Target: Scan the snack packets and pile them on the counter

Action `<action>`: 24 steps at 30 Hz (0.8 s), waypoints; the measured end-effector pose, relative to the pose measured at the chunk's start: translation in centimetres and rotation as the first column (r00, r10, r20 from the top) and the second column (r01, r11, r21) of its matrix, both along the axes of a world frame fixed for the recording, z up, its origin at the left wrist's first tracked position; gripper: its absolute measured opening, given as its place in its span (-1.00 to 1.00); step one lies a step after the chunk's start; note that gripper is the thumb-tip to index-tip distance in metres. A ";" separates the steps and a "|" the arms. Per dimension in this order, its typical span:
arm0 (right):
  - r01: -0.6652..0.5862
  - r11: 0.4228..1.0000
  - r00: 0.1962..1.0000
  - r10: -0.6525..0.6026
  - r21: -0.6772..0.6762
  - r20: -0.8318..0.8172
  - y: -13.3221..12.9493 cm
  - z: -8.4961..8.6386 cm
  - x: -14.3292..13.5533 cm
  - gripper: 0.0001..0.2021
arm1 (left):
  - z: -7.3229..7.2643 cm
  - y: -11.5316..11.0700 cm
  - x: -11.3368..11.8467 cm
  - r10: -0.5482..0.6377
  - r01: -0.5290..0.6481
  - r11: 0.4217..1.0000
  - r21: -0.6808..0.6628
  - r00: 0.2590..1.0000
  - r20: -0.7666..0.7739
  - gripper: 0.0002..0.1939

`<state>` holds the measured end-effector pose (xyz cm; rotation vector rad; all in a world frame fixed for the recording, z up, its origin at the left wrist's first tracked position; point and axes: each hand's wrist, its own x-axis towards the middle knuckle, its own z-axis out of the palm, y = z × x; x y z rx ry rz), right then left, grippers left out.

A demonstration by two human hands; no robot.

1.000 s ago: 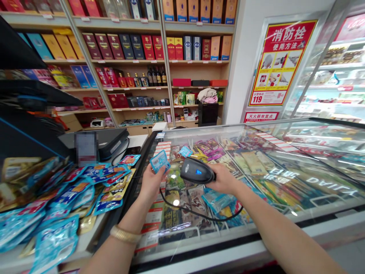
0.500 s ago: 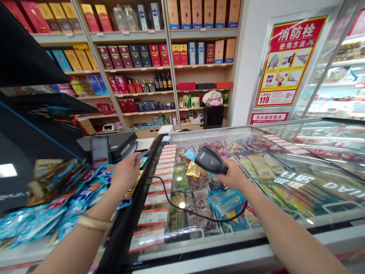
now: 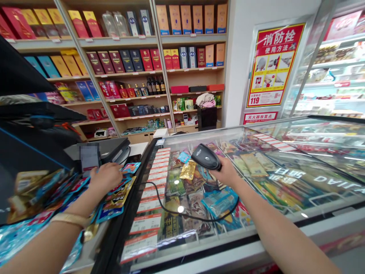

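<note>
My right hand (image 3: 225, 172) is wrapped round the handle of a black barcode scanner (image 3: 205, 156), held above the glass freezer top. Below the scanner's head, a gold packet (image 3: 188, 170) and a small light-blue packet (image 3: 184, 156) lie on the glass. My left hand (image 3: 107, 177) is palm down over the snack packets at the left, fingers apart and partly hidden from view. Close to its fingertips is a small blue and red packet (image 3: 131, 168). Gold and blue packets (image 3: 114, 205) lie beside this hand, along the freezer's black edge.
The scanner's black cable (image 3: 182, 214) loops across the freezer glass, past a blue wrapped bundle (image 3: 219, 201). A phone-like screen (image 3: 89, 158) stands behind the packets. More gold packets (image 3: 31, 190) lean at the far left, under a dark monitor (image 3: 19, 72). Shelves of boxes line the wall.
My left hand has moved left and down onto the packets; the thin packet it held no longer shows in its fingers. The view has shifted right. My right hand still holds the scanner.
</note>
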<state>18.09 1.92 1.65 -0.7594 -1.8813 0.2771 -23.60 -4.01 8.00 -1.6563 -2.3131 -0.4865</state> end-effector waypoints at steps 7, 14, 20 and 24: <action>0.003 1.000 1.000 -0.003 -0.017 -0.029 0.5 0.1 0.4 -0.74 | -1.2 2.1 9.1 -0.205 0.204 0.969 -0.143 0.979 0.006 -0.56; 0.030 0.998 1.000 -0.030 -0.050 0.009 0.9 -0.2 0.5 -0.73 | -4.8 5.1 19.4 -0.189 0.227 0.919 -0.324 0.971 0.144 -0.35; 0.065 0.997 0.998 -0.064 -0.033 0.016 1.0 -0.4 0.6 -0.78 | -5.8 5.8 22.4 -0.093 0.138 0.943 -0.302 0.983 0.157 -0.19; 0.082 0.997 0.997 -0.082 -0.010 0.006 0.9 -0.3 0.6 -0.80 | -6.0 4.8 21.9 -0.149 0.226 0.920 -0.322 0.958 0.245 -0.29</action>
